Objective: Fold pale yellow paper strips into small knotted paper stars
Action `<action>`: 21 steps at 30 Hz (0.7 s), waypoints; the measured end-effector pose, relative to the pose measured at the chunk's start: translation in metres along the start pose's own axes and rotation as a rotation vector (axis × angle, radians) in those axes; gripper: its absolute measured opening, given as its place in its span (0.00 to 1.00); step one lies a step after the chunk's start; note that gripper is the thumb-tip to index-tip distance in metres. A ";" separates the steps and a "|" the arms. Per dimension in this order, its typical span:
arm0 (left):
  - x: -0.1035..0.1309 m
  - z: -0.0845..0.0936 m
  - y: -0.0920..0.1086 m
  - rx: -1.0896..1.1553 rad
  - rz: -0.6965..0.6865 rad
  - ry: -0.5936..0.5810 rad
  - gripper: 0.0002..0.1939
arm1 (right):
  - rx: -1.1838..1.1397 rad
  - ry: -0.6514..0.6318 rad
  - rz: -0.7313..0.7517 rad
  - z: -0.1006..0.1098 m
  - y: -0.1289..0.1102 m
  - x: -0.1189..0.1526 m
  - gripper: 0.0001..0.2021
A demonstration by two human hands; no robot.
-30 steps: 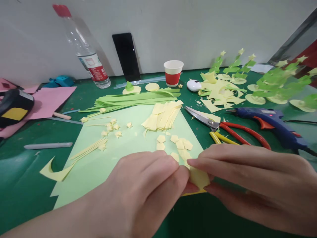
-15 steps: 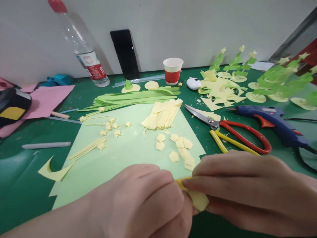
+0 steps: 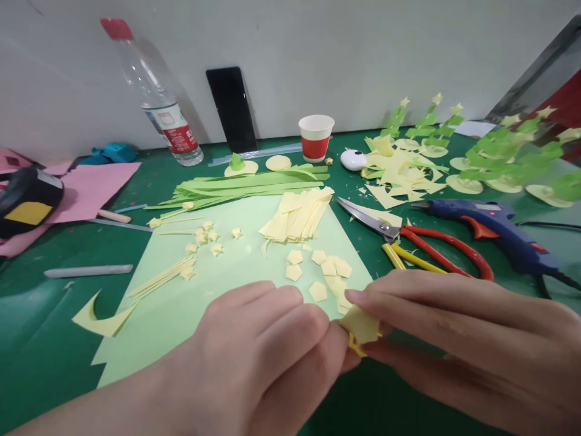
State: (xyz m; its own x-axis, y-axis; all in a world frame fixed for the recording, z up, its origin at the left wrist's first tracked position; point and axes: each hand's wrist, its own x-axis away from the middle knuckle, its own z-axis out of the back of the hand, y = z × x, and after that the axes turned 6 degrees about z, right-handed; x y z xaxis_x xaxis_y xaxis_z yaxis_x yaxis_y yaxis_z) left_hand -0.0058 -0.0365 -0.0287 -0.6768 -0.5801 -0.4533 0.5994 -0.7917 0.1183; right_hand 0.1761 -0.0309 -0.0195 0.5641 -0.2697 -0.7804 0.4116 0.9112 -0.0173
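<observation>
My left hand is closed, its fingertips pinching the left side of a folded yellow paper piece. On the piece's right side, the fingers of my right hand grip it too. A darker yellow edge shows beneath the piece. Several flat yellow pentagons lie just beyond my hands on a pale green sheet. Yellow paper strips are stacked behind them. Small puffed paper stars and thin strips rest on the sheet's left part.
Scissors and a blue glue gun lie at the right, with green paper plants behind. A paper cup, phone and bottle stand along the wall. A tape measure sits at far left.
The folded paper piece has been turned and raised slightly between my fingers. My right fingertips have shifted onto its upper edge. The whole view has shifted slightly.
</observation>
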 end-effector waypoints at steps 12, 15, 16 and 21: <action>0.005 0.001 -0.004 -0.018 0.026 -0.079 0.20 | -0.090 -0.041 0.013 0.004 0.004 -0.004 0.16; 0.006 0.000 -0.004 0.057 0.048 -0.083 0.19 | -0.056 -0.137 0.025 0.004 0.003 -0.001 0.20; 0.005 0.000 -0.004 0.076 0.068 -0.101 0.18 | -0.042 -0.169 0.029 0.003 0.004 0.001 0.22; 0.003 0.001 -0.002 0.117 0.088 -0.141 0.19 | -0.063 -0.205 0.034 0.001 0.007 0.016 0.21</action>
State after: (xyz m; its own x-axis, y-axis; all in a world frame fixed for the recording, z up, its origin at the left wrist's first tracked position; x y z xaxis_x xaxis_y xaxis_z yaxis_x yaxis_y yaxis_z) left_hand -0.0092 -0.0365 -0.0292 -0.6822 -0.6627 -0.3090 0.6106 -0.7488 0.2577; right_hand 0.1884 -0.0290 -0.0314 0.7134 -0.2908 -0.6375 0.3481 0.9367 -0.0377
